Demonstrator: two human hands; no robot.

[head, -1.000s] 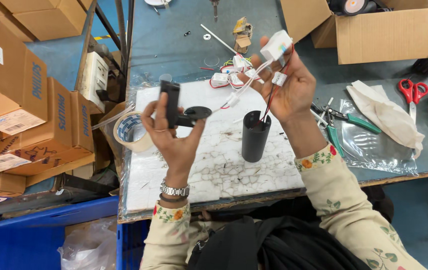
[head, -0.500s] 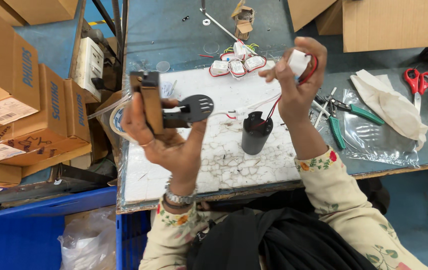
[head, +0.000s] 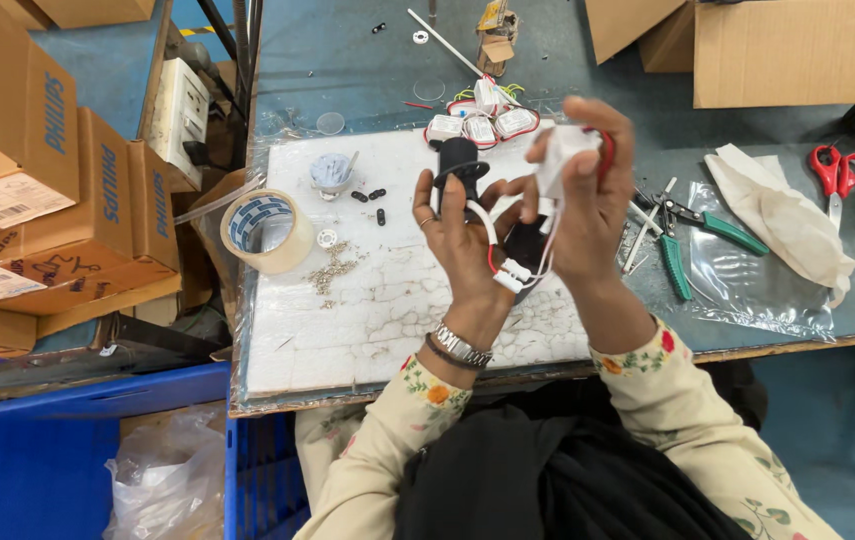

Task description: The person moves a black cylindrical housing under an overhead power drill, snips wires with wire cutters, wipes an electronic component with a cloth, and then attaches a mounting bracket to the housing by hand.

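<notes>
My left hand (head: 462,235) holds a black plastic part (head: 458,160) upright above the white foam board (head: 367,300). My right hand (head: 587,205) grips a small white box-shaped module (head: 559,160) with red and white wires (head: 507,265) trailing down to a white connector. The two hands are close together, fingers almost touching. A black cylinder on the board is mostly hidden behind the hands. Several similar white modules (head: 477,125) with coloured wires lie at the board's far edge.
A tape roll (head: 265,230) sits at the board's left edge, with small screws (head: 332,265) nearby. Green-handled pliers (head: 682,240), a cloth (head: 782,215) and red scissors (head: 835,175) lie right. Cardboard boxes (head: 47,200) stack on the left; another box (head: 777,45) stands far right. A blue crate (head: 37,460) is below.
My left hand has swung in from the left to meet the right hand over the board. The right hand moved slightly left and down with the white module.
</notes>
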